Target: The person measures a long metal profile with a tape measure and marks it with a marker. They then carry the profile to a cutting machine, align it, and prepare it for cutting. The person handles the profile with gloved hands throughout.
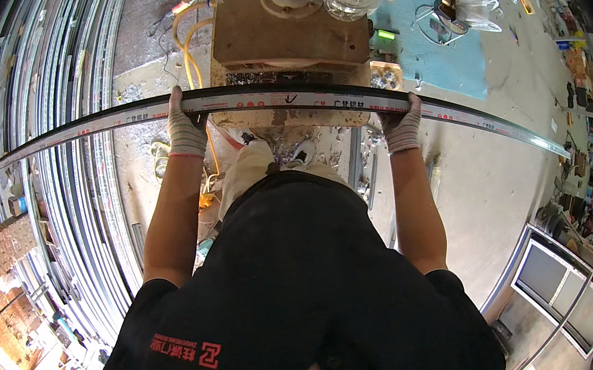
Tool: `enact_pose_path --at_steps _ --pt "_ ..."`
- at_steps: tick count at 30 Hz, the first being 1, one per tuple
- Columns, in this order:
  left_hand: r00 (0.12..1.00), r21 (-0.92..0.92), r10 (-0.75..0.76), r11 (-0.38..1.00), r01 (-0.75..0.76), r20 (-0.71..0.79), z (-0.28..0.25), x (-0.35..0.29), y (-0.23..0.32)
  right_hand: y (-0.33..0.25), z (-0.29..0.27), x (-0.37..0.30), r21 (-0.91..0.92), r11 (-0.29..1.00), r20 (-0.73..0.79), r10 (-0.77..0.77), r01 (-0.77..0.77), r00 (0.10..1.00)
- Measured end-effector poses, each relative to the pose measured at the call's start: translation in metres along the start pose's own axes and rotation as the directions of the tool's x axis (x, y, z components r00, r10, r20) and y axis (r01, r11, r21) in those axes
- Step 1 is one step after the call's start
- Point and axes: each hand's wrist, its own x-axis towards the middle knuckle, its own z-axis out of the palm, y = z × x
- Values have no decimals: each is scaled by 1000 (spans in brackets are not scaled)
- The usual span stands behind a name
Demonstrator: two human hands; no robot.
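Holds a long film-covered metal profile (pixel 285 100) crosswise before the brown machine (pixel 293 39), clasping it with the left gloved hand (pixel 188 129) at the machine's left and the right gloved hand (pixel 403 128) past its right; stretches both forearms (pixel 173 221) toward that machine.

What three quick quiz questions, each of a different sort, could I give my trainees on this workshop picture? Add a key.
1. Multiple choice: What do the left hand and right hand hold between them?
A) a hammer
B) a long bar
C) a cloth

2. True or false: The looped hose is yellow.

3. Fill in: The many profiles lying side by side are on the picture's ____ side.

Key:
1. B
2. True
3. left
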Motion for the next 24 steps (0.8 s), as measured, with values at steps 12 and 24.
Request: enact_pose_path --at_steps 12,24 --pt "997 55 -81 995 81 12 9 20 -6 5 9 11 -17 999 -83 -43 42 996" --pt "996 47 -93 995 93 -12 11 48 -14 -6 28 18 -60 993 -152 -111 103 982"
